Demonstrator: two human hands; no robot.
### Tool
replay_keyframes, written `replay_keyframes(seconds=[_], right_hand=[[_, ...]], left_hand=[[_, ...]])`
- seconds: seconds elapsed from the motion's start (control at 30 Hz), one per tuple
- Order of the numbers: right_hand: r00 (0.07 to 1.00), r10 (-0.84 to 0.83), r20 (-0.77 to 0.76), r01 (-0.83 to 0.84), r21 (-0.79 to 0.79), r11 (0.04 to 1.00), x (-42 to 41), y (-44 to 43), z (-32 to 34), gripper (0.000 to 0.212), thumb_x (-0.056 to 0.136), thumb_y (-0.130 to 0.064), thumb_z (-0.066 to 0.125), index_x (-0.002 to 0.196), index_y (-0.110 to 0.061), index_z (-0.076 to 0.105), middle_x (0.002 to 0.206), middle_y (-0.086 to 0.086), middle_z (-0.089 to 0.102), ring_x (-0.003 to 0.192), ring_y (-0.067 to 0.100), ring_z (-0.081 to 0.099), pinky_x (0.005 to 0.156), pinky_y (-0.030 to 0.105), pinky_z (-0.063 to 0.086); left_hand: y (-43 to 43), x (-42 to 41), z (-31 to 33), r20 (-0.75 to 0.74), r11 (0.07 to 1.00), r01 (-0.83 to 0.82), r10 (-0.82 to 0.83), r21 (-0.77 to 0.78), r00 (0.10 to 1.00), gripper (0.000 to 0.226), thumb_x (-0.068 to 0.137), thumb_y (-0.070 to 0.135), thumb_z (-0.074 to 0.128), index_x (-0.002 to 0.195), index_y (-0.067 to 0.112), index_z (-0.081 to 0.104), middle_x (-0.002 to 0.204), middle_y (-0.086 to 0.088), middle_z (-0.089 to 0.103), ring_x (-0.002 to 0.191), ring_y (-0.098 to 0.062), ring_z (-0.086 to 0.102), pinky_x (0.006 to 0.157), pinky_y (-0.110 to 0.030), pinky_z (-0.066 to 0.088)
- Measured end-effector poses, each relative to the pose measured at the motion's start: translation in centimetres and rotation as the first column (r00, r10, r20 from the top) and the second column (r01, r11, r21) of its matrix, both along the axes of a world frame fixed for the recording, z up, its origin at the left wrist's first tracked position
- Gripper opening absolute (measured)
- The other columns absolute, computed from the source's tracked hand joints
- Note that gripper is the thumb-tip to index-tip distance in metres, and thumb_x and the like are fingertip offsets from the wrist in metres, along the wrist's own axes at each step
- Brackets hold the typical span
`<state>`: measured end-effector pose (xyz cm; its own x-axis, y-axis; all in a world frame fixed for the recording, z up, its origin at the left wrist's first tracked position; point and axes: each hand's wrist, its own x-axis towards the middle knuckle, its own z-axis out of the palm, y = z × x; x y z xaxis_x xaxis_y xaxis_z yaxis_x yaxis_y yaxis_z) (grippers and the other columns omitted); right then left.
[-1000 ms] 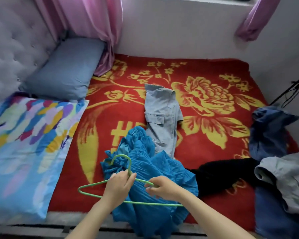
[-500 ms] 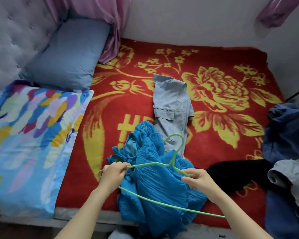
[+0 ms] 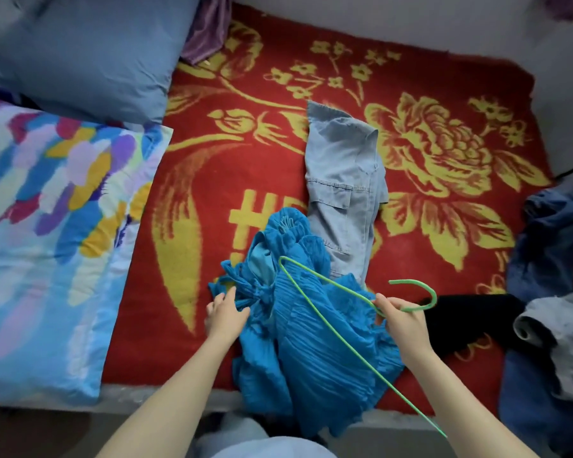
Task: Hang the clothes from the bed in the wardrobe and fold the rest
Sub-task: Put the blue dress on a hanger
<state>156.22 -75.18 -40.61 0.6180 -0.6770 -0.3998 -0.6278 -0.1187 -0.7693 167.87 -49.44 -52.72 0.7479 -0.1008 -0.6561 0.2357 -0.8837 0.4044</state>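
Note:
A crumpled bright blue pleated garment [image 3: 315, 345] lies at the near edge of the bed and hangs over it. My right hand [image 3: 401, 320] grips a thin green wire hanger [image 3: 331, 320] at the base of its hook, holding it over the garment with the hook pointing right. My left hand [image 3: 224, 314] rests with spread fingers on the garment's bunched left side. Light denim trousers [image 3: 343, 193] lie folded just beyond the blue garment. A black garment [image 3: 470, 319] lies to the right of my right hand.
The bed has a red blanket with yellow flowers [image 3: 444, 150]. A multicoloured pillow [image 3: 53, 233] and a blue-grey pillow [image 3: 90, 57] lie at the left. A pile of dark blue and grey clothes [image 3: 553, 309] sits at the right edge. Purple curtain fabric [image 3: 205, 31] hangs at the back.
My left hand let go of the hanger and moved onto the blue garment. My right hand turned the hanger so its hook points right. The camera tipped down and closer.

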Motion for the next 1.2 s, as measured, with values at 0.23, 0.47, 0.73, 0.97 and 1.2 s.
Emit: replay_keyframes(seconds=[0.23, 0.47, 0.73, 0.97, 1.2], right_hand=[[0.981, -0.188, 0.045, 0.184, 0.092, 0.979, 0.1, 0.1, -1.0, 0.03, 0.092, -0.012, 0.056, 0.064, -0.001, 0.063, 0.046, -0.001, 0.053, 0.036, 0.002, 0.034, 0.036, 0.014, 0.026], [0.932, -0.338, 0.13, 0.327, 0.097, 0.94, -2.4, 1.3, -0.7, 0.031, 0.093, -0.007, 0.053, 0.064, -0.006, 0.063, 0.044, 0.002, 0.055, 0.033, 0.001, 0.034, 0.034, 0.013, 0.025], [0.934, -0.322, 0.156, 0.312, 0.089, 0.946, -5.1, -0.2, 0.1, 0.032, 0.093, -0.008, 0.053, 0.063, -0.005, 0.065, 0.048, 0.004, 0.054, 0.036, 0.005, 0.033, 0.036, 0.015, 0.026], [0.975, -0.038, 0.22, 0.006, 0.144, 0.99, -3.7, -1.3, 5.9, 0.017, 0.079, 0.012, 0.061, 0.079, -0.003, 0.069, 0.051, 0.001, 0.056, 0.041, 0.003, 0.038, 0.04, 0.014, 0.032], [0.918, 0.062, 0.391, -0.099, 0.075, 0.992, -3.1, -3.5, 15.1, 0.019, 0.08, 0.013, 0.058, 0.074, -0.002, 0.067, 0.049, 0.008, 0.061, 0.035, 0.007, 0.04, 0.035, 0.013, 0.028]], left_hand=[[-3.4, 4.2, -2.9, -0.036, 0.906, 0.412, -0.411, 0.095, 0.911, 0.069, 0.093, 0.035, 0.052, 0.15, 0.025, 0.013, 0.156, -0.006, 0.015, 0.14, -0.028, 0.018, 0.108, -0.045, 0.028], [-5.6, 5.1, -4.4, -0.124, 0.792, 0.587, -0.573, 0.171, 0.81, 0.051, 0.093, 0.043, 0.05, 0.14, 0.025, 0.038, 0.147, -0.012, 0.028, 0.137, -0.031, 0.021, 0.106, -0.046, 0.027], [-5.2, 5.3, -1.9, 0.063, 0.813, 0.581, -0.582, 0.034, 0.811, 0.025, 0.095, 0.029, 0.05, 0.093, 0.008, 0.064, 0.121, -0.01, 0.057, 0.128, -0.027, 0.04, 0.095, -0.039, 0.036], [-5.7, 10.2, 10.8, 0.163, 0.841, 0.408, -0.374, -0.354, 0.913, 0.024, 0.092, 0.011, 0.053, 0.069, 0.011, 0.051, 0.053, -0.003, 0.061, 0.037, -0.005, 0.051, 0.046, -0.022, 0.04], [-7.7, 11.8, 23.9, 0.383, 0.845, 0.449, -0.327, -0.29, 0.864, 0.008, 0.082, 0.01, 0.067, 0.09, 0.011, 0.064, 0.061, -0.008, 0.065, 0.039, -0.008, 0.052, 0.04, -0.016, 0.041]])
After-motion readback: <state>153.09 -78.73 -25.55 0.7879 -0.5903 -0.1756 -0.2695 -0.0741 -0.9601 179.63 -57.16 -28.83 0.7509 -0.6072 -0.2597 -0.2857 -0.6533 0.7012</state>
